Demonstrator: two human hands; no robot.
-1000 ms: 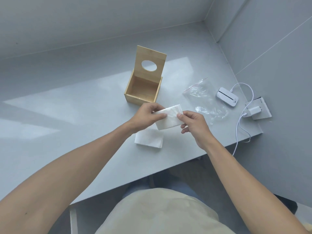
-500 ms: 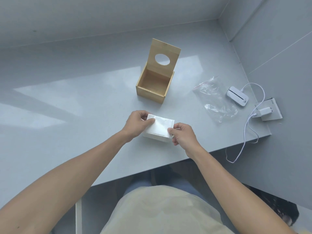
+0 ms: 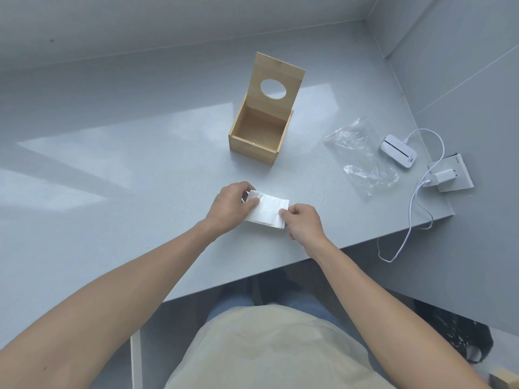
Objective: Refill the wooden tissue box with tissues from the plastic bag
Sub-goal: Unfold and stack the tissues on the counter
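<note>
Tissues (image 3: 266, 210): stack gripped near the table's (image 3: 112, 192) front edge.
Left hand (image 3: 230, 207): fingers pinched on its left end.
Right hand (image 3: 304, 221): fingers pinched on its right end.
Box (image 3: 259, 136): lid raised, behind.

A second ago, both hands held one folded white tissue lifted in the air, just in front of the open wooden box, with a small white stack lying on the grey table beneath them. Now that tissue has come down onto the stack of tissues (image 3: 266, 209), which rests on the table nearer the person. The left hand (image 3: 229, 207) has dropped to pinch the stack's left end, thumb on top, while the right hand (image 3: 302, 220) has lowered to grip its near right corner. The stack looks thicker, its far-left edges slightly fanned.
</note>
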